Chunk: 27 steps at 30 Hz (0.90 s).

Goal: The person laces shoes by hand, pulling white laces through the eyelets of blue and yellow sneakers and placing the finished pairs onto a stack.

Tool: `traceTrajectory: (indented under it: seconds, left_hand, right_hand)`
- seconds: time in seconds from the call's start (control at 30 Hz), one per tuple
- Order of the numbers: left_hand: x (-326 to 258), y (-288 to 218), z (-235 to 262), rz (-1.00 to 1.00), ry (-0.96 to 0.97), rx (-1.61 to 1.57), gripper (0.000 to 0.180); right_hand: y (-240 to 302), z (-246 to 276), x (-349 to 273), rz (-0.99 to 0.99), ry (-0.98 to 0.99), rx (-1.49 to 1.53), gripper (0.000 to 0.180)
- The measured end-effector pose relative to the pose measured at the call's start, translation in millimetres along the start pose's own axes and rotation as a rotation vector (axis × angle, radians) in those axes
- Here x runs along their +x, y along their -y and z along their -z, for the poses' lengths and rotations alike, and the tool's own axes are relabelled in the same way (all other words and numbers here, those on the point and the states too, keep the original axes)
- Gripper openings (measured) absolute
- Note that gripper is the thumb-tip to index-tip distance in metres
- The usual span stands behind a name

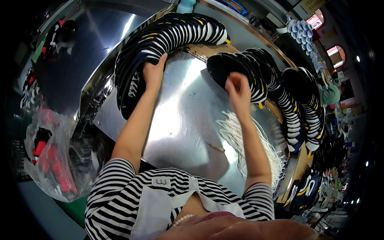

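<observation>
A long curved row of black shoe uppers with white and yellow edges (170, 34) stands on the shiny metal tabletop (180, 104). My left hand (153, 76) grips the near end of this row, thumb raised, its fingertips hidden among the uppers. White lacing shows on the nearest upper (134, 86). My right hand (239, 88) is at the front of a second row of black uppers (220, 66), its fingers curled together. Whether they pinch an upper or something smaller is hidden. A bundle of white shoelaces (232, 134) lies under my right forearm.
More rows of uppers (294, 132) line the table's right side. At left are a clear plastic bag with red and black pieces (56, 160) and another dark metal surface (92, 40). A light-blue bottle (186, 6) stands behind; a person in green (330, 94) is far right.
</observation>
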State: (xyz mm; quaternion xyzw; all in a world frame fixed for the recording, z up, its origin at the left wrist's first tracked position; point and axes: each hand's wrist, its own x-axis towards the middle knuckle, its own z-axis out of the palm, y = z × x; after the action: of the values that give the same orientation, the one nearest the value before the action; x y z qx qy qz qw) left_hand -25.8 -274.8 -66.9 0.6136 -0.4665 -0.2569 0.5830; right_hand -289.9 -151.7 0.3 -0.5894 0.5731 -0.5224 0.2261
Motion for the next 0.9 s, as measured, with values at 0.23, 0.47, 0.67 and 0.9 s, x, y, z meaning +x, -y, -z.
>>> traceTrajectory:
  seconds: [0.23,0.47,0.67,0.9]
  left_hand:
    - [35,-5,-36,0.099,0.025,-0.045,0.059]
    - [51,15,-31,0.142,0.029,-0.188,0.051]
    - [48,4,-42,0.119,0.068,-0.146,0.054]
    - [53,-37,20,0.109,0.213,-0.590,0.045]
  right_hand:
    - [-103,-61,244,-0.003,-0.149,-0.626,0.104]
    - [-127,-92,284,-0.144,0.080,-0.665,0.101]
    - [-133,-81,284,-0.059,-0.133,-0.658,0.066]
    - [14,-47,234,0.403,-0.141,-0.759,0.048]
